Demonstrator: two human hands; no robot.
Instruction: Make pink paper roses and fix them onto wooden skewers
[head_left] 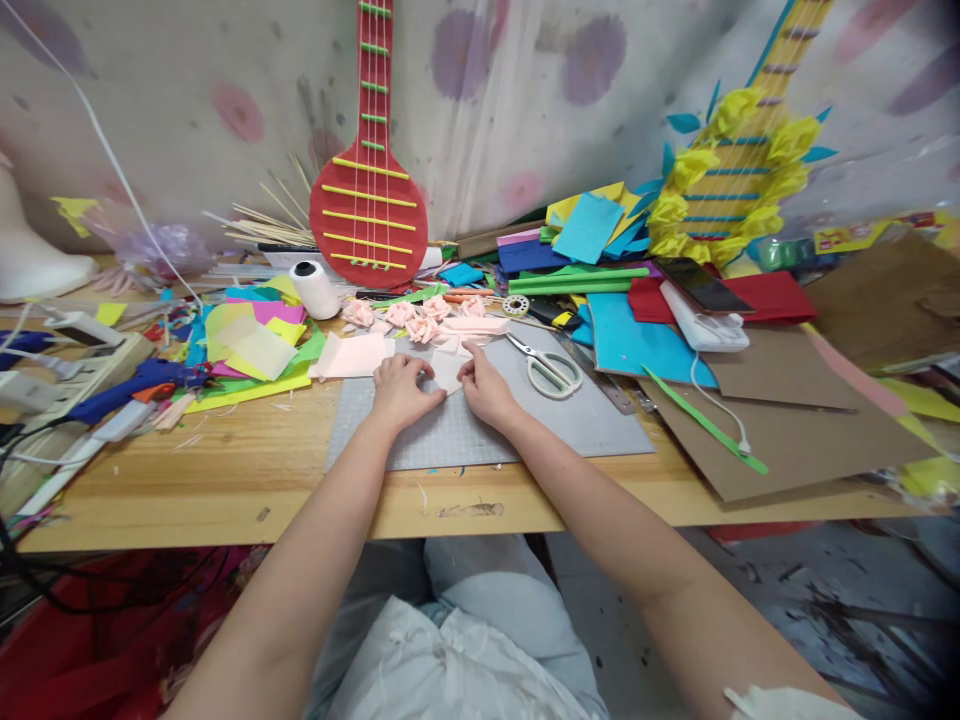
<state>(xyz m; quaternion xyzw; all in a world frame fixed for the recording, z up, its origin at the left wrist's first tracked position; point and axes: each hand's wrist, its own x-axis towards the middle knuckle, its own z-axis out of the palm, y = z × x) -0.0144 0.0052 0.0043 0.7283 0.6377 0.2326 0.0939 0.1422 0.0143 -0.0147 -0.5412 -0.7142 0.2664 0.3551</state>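
Observation:
A small piece of pale pink paper [448,372] lies on the grey cutting mat [525,430] between my two hands. My left hand [405,393] has its fingers bent at the paper's left side, with the thumb pointing toward its lower edge. On the opposite side, my right hand [487,388] pinches the paper with curled fingers. Just beyond sit several pale pink paper roses [424,325]. A flat pink sheet [352,355] rests beside my left hand, and folded pink strips [476,327] lie behind my right. White-handled scissors [553,374] are right of my right hand.
At the back stand a red paper lute [369,215] and a yellow-flowered one [724,185]. Left are a thread spool [315,290], coloured paper scraps and a blue glue gun [135,385]. Brown cardboard [795,430], a white power bank [701,318] and a phone [699,284] lie right.

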